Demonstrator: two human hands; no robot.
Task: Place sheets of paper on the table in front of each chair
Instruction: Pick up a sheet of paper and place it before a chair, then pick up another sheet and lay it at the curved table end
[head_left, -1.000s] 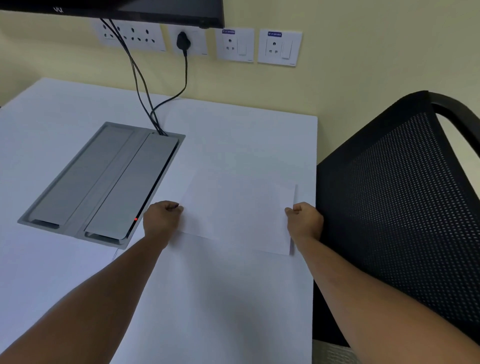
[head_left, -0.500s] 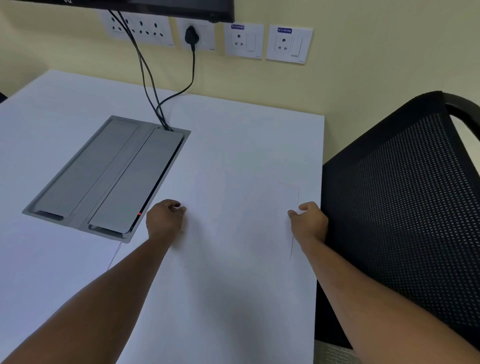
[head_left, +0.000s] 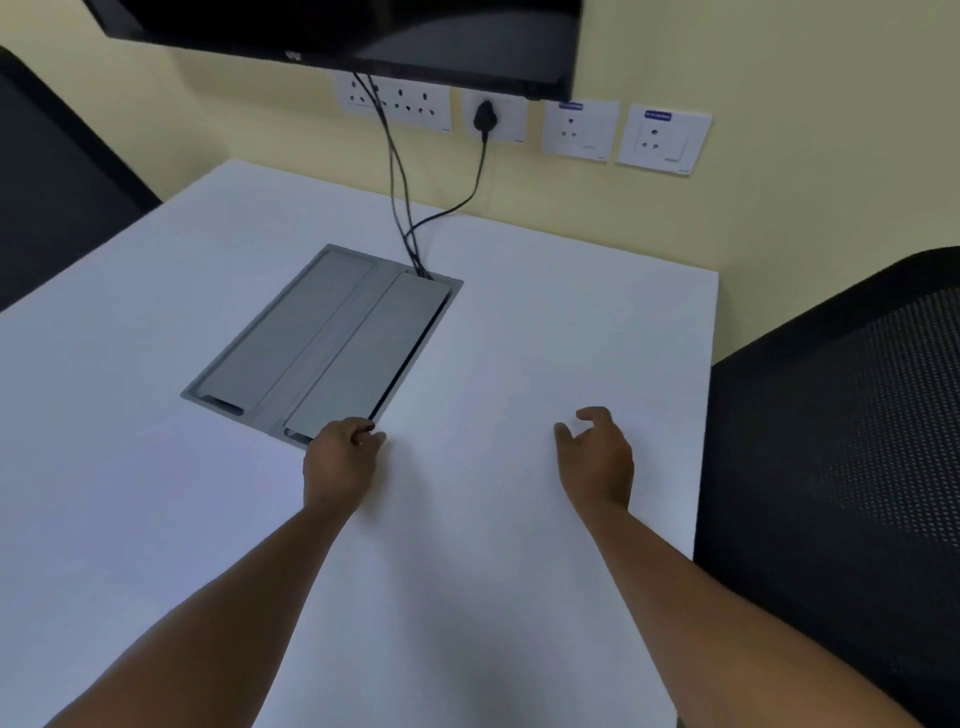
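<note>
Both hands hover low over the white counter (head_left: 571, 312), well apart. The left hand (head_left: 340, 460) is loosely curled, knuckles up, empty, its fingertips at the near corner of the grey cable hatch (head_left: 322, 343). The right hand (head_left: 597, 457) is released, fingers spread and slightly bent, grasping nothing. The sheet of paper (head_left: 483, 415) lies flat on the counter between the two hands and just beyond them, white on white, its edges too faint to trace. A black mesh chair (head_left: 841, 441) stands beside the counter's right edge
</note>
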